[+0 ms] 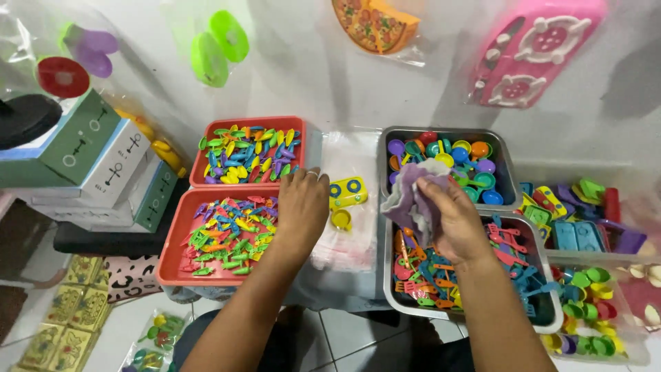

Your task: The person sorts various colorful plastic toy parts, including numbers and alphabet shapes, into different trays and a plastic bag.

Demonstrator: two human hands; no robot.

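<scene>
A single view is on record, taken from a camera worn on the person's head. It looks steeply downward and forward over a low worktop (pixel 348 265) covered in clear plastic, with both forearms entering from the bottom edge of the picture. The camera sits close: the left hand (pixel 301 203) and right hand (pixel 451 220) fill the middle of the picture. The far edge of the worktop meets a white wall (pixel 427 89), which takes up the upper third. At the bottom edge the tiled floor (pixel 344 337) shows below the near edge of the worktop. The wide lens bends straight lines near the corners. No second view exists, so no overlap can be reported.
</scene>
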